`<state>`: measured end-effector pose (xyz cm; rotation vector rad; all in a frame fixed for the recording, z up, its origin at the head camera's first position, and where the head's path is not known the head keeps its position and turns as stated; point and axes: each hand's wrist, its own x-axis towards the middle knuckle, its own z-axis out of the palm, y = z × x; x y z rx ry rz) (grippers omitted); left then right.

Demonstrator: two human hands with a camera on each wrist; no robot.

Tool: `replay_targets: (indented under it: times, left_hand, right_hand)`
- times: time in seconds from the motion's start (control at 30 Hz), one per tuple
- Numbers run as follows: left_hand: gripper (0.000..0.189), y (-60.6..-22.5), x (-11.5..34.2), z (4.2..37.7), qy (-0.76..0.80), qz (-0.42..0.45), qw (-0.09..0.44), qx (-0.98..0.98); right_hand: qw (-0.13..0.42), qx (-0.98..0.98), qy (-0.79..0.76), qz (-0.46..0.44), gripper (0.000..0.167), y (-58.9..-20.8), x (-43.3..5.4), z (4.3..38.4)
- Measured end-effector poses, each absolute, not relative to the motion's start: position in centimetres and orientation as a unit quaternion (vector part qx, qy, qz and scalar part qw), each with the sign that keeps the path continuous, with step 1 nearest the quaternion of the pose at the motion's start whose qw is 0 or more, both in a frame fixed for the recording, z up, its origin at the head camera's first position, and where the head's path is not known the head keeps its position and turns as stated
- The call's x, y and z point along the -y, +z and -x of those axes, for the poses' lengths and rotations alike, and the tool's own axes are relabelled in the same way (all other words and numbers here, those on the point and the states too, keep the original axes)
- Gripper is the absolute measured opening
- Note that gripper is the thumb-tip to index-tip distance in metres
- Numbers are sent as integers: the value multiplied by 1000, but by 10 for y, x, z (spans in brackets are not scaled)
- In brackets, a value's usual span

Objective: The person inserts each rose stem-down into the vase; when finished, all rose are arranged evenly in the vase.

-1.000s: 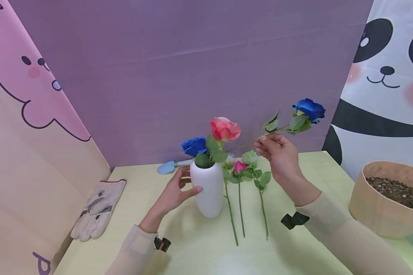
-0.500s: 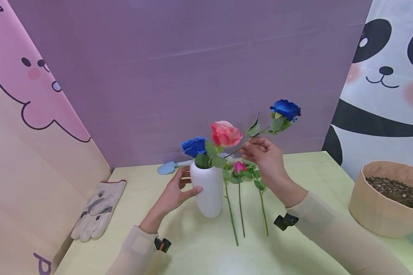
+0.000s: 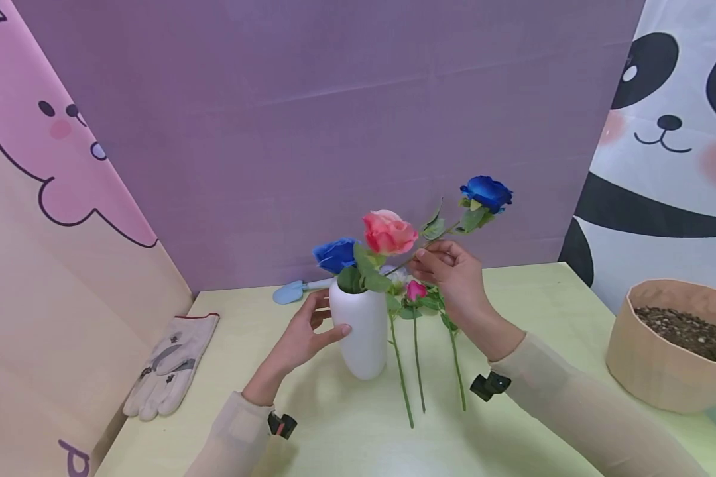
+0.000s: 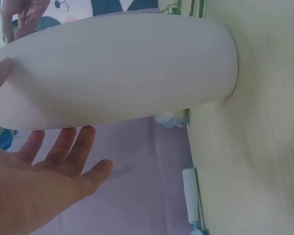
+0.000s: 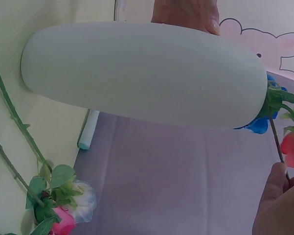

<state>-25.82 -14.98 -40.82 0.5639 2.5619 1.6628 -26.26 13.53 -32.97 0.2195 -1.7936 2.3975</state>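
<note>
The head view showed the left hand (image 3: 299, 338) with fingers and thumb around the white vase (image 3: 360, 334), upright between the left and right edges of the tabletop (image 3: 358, 440). The right hand (image 3: 459, 279) pinched the stem of a blue rose (image 3: 487, 193), slanted toward the vase's mouth, where a coral rose (image 3: 390, 232) stood. Loose flowers (image 3: 416, 290) lay on the vase's right-edge side; gloves (image 3: 181, 351) lay by the left edge.

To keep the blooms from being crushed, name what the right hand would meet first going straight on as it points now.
Probably the coral rose, just up and left of the right hand in the head view. Depth is unclear, so the hand might pass beside it.
</note>
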Motion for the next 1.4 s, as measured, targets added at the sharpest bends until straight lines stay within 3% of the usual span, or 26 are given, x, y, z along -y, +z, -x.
replay_targets:
  times: [0.7, 1.0, 1.4]
  left_hand:
    - [76, -404, 151, 259, 537, -184, 18, -823]
    - [77, -406, 150, 257, 539, -180, 21, -822]
    - [76, -407, 150, 256, 542, -188, 18, -819]
  right_hand:
    - [81, 630, 769, -71, 13, -324, -124, 263]
    - [133, 662, 734, -63, 17, -324, -125, 265]
    - [138, 638, 756, -55, 13, -323, -128, 263]
